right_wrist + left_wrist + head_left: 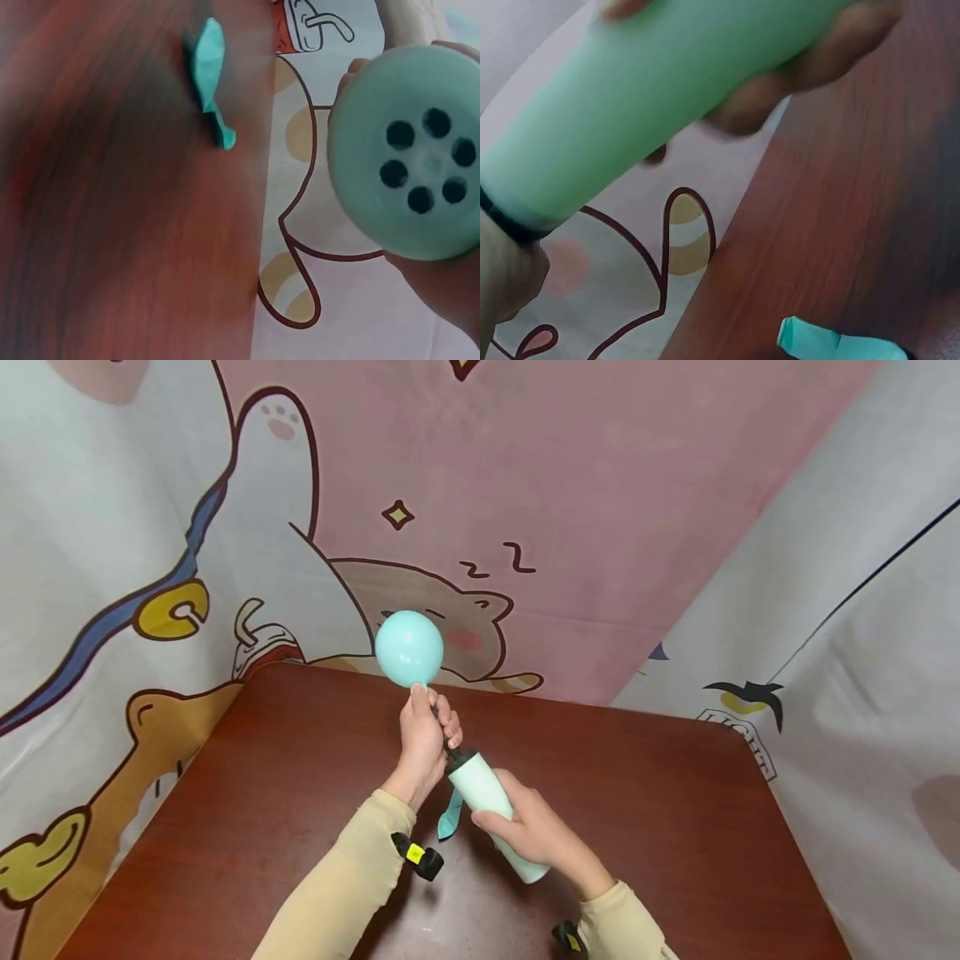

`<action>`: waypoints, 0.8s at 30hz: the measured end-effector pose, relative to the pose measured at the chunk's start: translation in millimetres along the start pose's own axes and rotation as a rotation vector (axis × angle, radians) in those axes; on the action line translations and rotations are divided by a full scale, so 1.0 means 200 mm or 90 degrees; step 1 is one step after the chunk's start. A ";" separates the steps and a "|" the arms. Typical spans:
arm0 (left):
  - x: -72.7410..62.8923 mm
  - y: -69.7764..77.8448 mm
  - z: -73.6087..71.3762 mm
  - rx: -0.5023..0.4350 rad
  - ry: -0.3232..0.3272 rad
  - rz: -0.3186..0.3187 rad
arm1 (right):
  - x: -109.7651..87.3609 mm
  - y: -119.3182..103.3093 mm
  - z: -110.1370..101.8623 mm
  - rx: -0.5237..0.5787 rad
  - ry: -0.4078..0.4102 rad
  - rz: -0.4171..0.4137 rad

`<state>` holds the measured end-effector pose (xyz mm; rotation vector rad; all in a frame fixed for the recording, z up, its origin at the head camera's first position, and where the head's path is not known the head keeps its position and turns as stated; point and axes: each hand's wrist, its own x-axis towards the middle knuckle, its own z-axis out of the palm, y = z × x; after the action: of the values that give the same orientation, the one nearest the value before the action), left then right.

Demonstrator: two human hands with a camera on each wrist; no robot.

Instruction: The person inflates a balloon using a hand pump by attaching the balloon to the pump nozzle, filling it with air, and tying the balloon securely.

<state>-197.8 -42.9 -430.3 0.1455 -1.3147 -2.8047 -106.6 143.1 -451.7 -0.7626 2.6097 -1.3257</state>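
In the head view my left hand (427, 735) pinches the neck of a partly inflated turquoise balloon (409, 648), and its fingers curl around the black rod at the top of a hand pump. My right hand (536, 827) grips the pale green barrel of that balloon pump (483, 789), which slants down to the right. Several dark holes show in the pump's round end (405, 154) in the right wrist view. On the table beneath lies a second, flat turquoise balloon (450, 817), also visible in the left wrist view (840, 343). The nozzle inside the balloon's neck is hidden by my fingers.
The reddish-brown wooden table (637, 810) spreads under both hands, its far edge just behind the inflated balloon. A printed cloth (600, 527) with cartoon animals hangs behind and at the sides. Small black wrist cameras (427, 862) sit at the sleeves.
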 end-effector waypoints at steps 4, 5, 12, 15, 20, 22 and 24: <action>-0.01 -0.01 0.00 0.004 -0.003 -0.001 | 0.03 -0.02 0.02 0.023 0.001 0.020; -0.01 -0.01 -0.01 0.001 -0.002 -0.002 | 0.02 -0.02 0.02 0.030 -0.003 0.025; 0.07 0.09 -0.08 -0.030 0.026 0.013 | -0.07 0.00 0.00 0.064 -0.058 0.055; 0.11 0.16 -0.13 -0.036 0.047 0.038 | -0.15 0.02 -0.03 0.073 -0.080 0.049; 0.14 0.22 -0.15 -0.033 0.057 0.056 | -0.25 0.05 -0.06 0.074 -0.086 0.012; 0.14 0.21 -0.14 -0.028 0.055 0.053 | -0.25 0.06 -0.06 0.061 -0.077 -0.005; 0.13 0.18 -0.12 -0.023 0.055 0.047 | -0.23 0.06 -0.05 0.036 -0.060 -0.015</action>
<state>-220.8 -87.1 -419.8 0.2108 -1.2248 -2.7261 -74.6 179.1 -461.0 -0.8293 2.4870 -1.3304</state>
